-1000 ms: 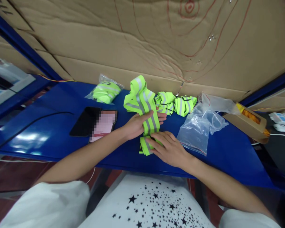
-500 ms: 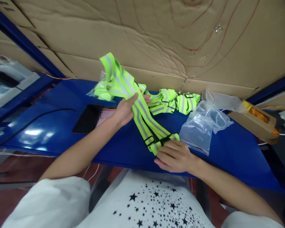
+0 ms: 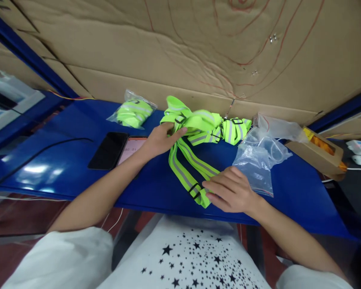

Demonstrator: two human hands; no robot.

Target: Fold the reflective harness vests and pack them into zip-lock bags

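Observation:
A neon-yellow reflective strap (image 3: 180,162) with grey stripes stretches between my hands on the blue table. My left hand (image 3: 162,141) is closed on its gathered upper part, thumb over the webbing. At the lower loop, by a black slider buckle (image 3: 194,190), my right hand (image 3: 231,190) has its fingers curled over the strap's edge; its grip is partly hidden. Behind, the upper folds lie against a bundle of similar straps (image 3: 209,127), where the two are hard to tell apart. A rolled strap (image 3: 236,131) forms that bundle's right end.
Left of the straps is a clear bag (image 3: 134,111) with a folded neon strap. A black phone (image 3: 108,150) lies beside a lit phone screen (image 3: 132,147). Clear plastic bags (image 3: 255,164) and a cardboard box (image 3: 319,154) are at the right. A cardboard wall (image 3: 183,64) stands behind.
My left hand has lowered the upper part of the strap, which now falls to the right onto the bundle, uncovering the bagged strap. My right hand has shifted slightly right; the lower loop has opened wider.

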